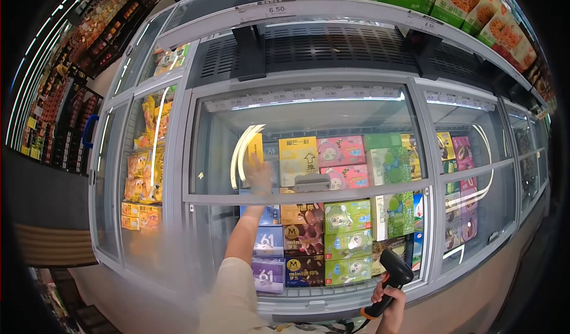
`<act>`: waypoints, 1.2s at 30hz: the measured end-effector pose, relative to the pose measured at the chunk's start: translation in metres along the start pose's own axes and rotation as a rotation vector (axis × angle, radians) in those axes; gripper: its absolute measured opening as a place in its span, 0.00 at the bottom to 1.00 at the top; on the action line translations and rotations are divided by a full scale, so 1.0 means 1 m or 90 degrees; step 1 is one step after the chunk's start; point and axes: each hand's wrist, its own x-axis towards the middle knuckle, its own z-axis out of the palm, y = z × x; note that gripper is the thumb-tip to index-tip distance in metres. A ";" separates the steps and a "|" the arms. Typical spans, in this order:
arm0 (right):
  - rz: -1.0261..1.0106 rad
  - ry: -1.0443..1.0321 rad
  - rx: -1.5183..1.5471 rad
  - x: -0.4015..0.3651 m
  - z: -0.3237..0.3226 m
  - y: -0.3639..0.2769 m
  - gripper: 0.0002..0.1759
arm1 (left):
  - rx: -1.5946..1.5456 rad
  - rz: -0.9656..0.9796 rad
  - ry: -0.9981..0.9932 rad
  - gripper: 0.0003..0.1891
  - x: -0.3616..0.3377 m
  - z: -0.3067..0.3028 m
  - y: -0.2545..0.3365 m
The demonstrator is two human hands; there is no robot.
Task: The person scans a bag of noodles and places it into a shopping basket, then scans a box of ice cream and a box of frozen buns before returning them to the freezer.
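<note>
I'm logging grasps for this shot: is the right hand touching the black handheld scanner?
Touching. The head view shows the right hand with its fingers wrapped around the handle of the black handheld scanner.

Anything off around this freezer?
One oddity: white haze over the freezer's lower-left corner, blurring the bottom of the yellow packs there. Possibly condensation or a smudged lens. No spill or crushed box is visible, but glare hides parts.

Left hand [259, 177] forward, blurred; right hand [389, 303] curled
</note>
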 end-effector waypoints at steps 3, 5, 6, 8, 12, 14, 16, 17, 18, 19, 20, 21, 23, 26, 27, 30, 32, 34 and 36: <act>0.005 0.002 0.018 -0.003 0.005 0.002 0.24 | 0.010 0.043 0.180 0.32 -0.011 -0.027 -0.008; 0.002 -0.023 0.004 -0.007 0.010 0.002 0.24 | 0.011 0.024 0.169 0.32 -0.016 -0.048 -0.013; -0.003 -0.034 -0.002 -0.010 0.013 0.002 0.24 | 0.023 0.014 0.164 0.32 -0.016 -0.057 -0.014; -0.007 -0.041 0.044 -0.018 0.018 0.002 0.24 | 0.065 -0.009 0.166 0.31 -0.016 -0.071 -0.013; -0.024 -0.064 0.052 -0.034 0.019 0.005 0.23 | -0.046 -0.036 0.267 0.27 -0.028 -0.092 -0.008; -0.023 -0.092 0.051 -0.039 0.019 0.009 0.23 | 0.051 0.009 0.336 0.27 -0.042 -0.095 -0.006; -0.026 -0.129 0.042 -0.044 0.022 0.011 0.23 | -0.102 -0.066 0.261 0.30 -0.059 -0.079 -0.012; -0.017 -0.154 0.044 -0.045 0.022 0.014 0.23 | -0.179 -0.102 0.220 0.32 -0.065 -0.072 -0.016; -0.015 -0.167 0.037 -0.046 0.024 0.015 0.23 | -0.138 -0.118 0.122 0.34 -0.068 -0.065 -0.024; -0.009 -0.176 0.029 -0.048 0.026 0.017 0.23 | -0.092 -0.125 0.024 0.37 -0.072 -0.058 -0.032; -0.004 -0.201 0.021 -0.047 0.027 0.018 0.23 | -0.302 -0.150 0.129 0.37 -0.082 -0.034 -0.046; 0.005 -0.219 0.013 -0.048 0.029 0.018 0.23 | -0.510 -0.172 0.237 0.36 -0.093 -0.020 -0.053; 0.028 -0.248 0.029 -0.043 0.031 0.019 0.23 | -0.909 -0.493 0.015 0.27 -0.119 -0.051 -0.023; -0.002 -0.278 -0.005 -0.046 0.049 0.016 0.21 | -1.094 -0.574 -0.237 0.23 -0.164 -0.090 0.002; -0.013 -0.285 -0.018 -0.049 0.056 0.014 0.21 | -1.094 -0.566 -0.272 0.22 -0.180 -0.106 0.015; -0.060 -0.288 -0.108 -0.059 0.067 0.021 0.21 | -1.082 -0.473 -0.287 0.21 -0.230 -0.139 0.034; -0.084 -0.295 -0.171 -0.074 0.072 0.032 0.21 | -1.099 -0.406 -0.214 0.23 -0.264 -0.141 0.031; -0.120 -0.296 -0.229 -0.086 0.068 0.052 0.19 | -1.079 -0.334 -0.077 0.26 -0.297 -0.166 0.048; -0.136 -0.306 -0.250 -0.104 0.071 0.071 0.16 | -1.048 -0.253 0.039 0.31 -0.320 -0.189 0.062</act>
